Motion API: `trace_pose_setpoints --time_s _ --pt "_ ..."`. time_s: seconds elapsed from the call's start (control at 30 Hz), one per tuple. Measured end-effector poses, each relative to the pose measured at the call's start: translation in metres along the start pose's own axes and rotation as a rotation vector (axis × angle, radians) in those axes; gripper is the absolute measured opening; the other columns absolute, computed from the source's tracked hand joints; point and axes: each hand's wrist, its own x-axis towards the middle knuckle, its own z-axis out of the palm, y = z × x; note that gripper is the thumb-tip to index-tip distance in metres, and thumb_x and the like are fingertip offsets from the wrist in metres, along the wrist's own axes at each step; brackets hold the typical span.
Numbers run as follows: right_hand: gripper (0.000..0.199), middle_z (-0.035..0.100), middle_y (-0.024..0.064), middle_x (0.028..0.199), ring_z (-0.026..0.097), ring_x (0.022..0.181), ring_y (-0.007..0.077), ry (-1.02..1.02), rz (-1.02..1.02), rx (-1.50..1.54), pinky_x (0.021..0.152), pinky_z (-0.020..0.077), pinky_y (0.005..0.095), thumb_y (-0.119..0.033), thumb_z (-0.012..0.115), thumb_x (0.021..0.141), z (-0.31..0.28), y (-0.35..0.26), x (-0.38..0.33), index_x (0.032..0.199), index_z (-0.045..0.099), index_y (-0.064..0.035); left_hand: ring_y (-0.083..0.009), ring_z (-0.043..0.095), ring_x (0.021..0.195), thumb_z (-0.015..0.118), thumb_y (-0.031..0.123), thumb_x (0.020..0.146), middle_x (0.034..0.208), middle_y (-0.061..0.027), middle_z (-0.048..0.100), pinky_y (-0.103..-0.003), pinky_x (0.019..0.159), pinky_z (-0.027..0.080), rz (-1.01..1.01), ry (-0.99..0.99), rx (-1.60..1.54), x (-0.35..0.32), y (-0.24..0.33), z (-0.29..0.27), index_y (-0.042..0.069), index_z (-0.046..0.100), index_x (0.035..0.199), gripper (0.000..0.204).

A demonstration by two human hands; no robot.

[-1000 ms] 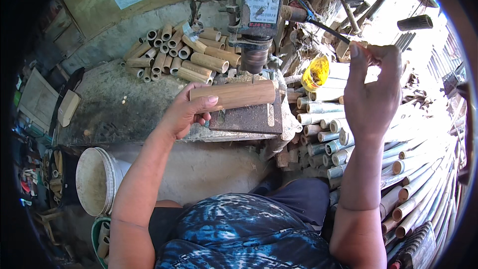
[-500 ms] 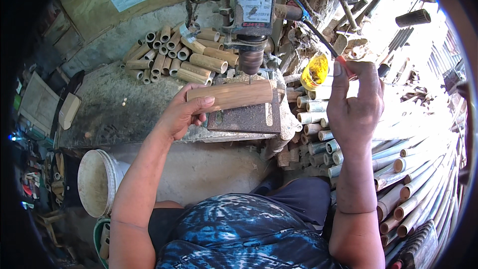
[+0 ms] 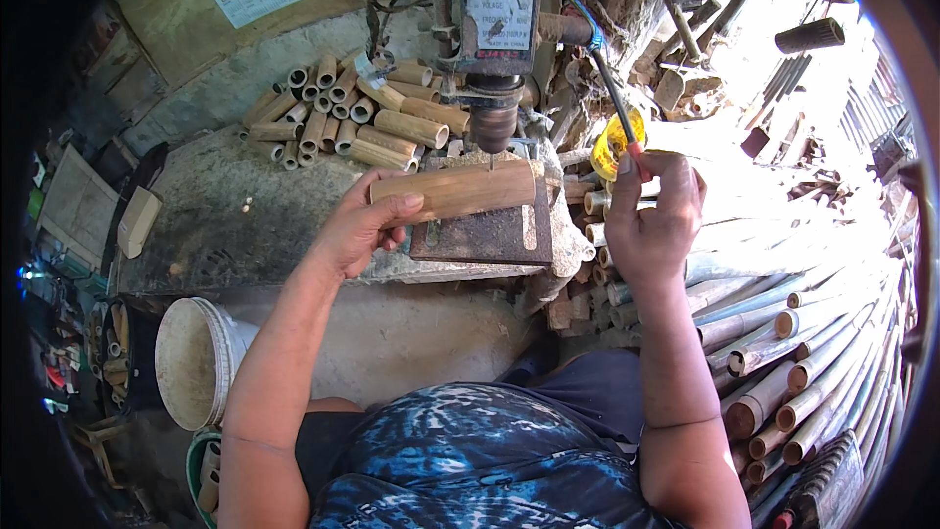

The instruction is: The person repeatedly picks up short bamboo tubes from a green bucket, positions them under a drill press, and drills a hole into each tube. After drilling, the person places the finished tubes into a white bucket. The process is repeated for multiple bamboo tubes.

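Evidently, the step in hand was drilling, with the workpiece aligned by one hand and the feed controlled by the other. The left hand (image 3: pixel 357 230) gripped a light-brown, cylindrical bamboo section (image 3: pixel 460 188) near its left end, thumb on top and fingers underneath. The section extended rightward from that grip, above a dark, dust-covered flat metal plate (image 3: pixel 470 245). Beyond the grip and to its right, a slender metal drill bit (image 3: pixel 492 162) pointed down from a brown cylindrical chuck (image 3: pixel 493 127) at the section's far portion; whether the tip had entered the bamboo could not be determined.

The right hand (image 3: pixel 658 216) was closed on the reddish end of a straight black feed lever (image 3: pixel 614 93), well to the right of the left grip. A heap of short tan bamboo tubes (image 3: pixel 343 108) lay beyond the left grip on the grey, stained worktop (image 3: pixel 225 216).

The next move appeared to call for steady downward lever pressure while the left grip prevented rotation. Because the section was round, rolling or bit wander was judged the principal risk; the left fingers required clearance from the bit.
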Motion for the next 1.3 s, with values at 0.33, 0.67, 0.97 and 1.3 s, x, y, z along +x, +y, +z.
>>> trace_pose_setpoints --time_s 0.33,0.67,0.97,1.3 --pt "0.018 0.070 0.0075 0.099 0.066 0.090 0.0249 0.152 -0.007 -0.007 0.090 0.0405 0.0415 -0.005 0.071 0.088 0.077 0.036 -0.039 0.103 0.062 -0.0077 -0.0082 0.053 0.061 0.081 0.027 0.088 0.093 -0.0034 0.059 -0.022 0.049 0.039 0.006 -0.015 -0.021 0.001 -0.002 0.000 0.012 0.055 0.120 0.044" --pt "0.013 0.064 0.0065 0.079 0.058 0.071 0.0232 0.205 -0.017 0.161 0.075 0.0418 0.0406 -0.002 0.071 0.084 -0.009 -0.004 0.013 0.094 0.062 -0.0018 -0.0067 0.054 0.061 0.085 0.029 0.084 0.090 -0.0025 0.062 -0.021 0.047 0.040 0.009 -0.021 -0.010 0.002 -0.001 0.000 0.009 0.056 0.118 0.049" --pt "0.017 0.071 0.0173 0.098 0.070 0.091 0.0350 0.027 0.040 -0.090 0.081 0.0534 0.0458 -0.017 0.063 0.096 -0.023 -0.025 0.166 0.109 0.059 -0.0060 -0.0163 0.062 0.092 0.092 0.039 0.071 0.104 -0.0092 0.067 -0.030 0.083 0.050 0.231 0.004 0.407 0.027 -0.006 0.026 0.002 0.061 0.124 0.072" --pt "0.017 0.075 0.0123 0.101 0.074 0.091 0.0314 0.103 -0.024 0.017 0.081 0.0559 0.0434 -0.024 0.065 0.097 -0.015 -0.014 0.160 0.107 0.063 -0.0095 -0.0226 0.066 0.098 0.090 0.056 0.071 0.105 -0.0143 0.071 -0.037 0.088 0.051 0.285 -0.044 0.580 0.050 -0.008 0.054 0.002 0.066 0.117 0.075"
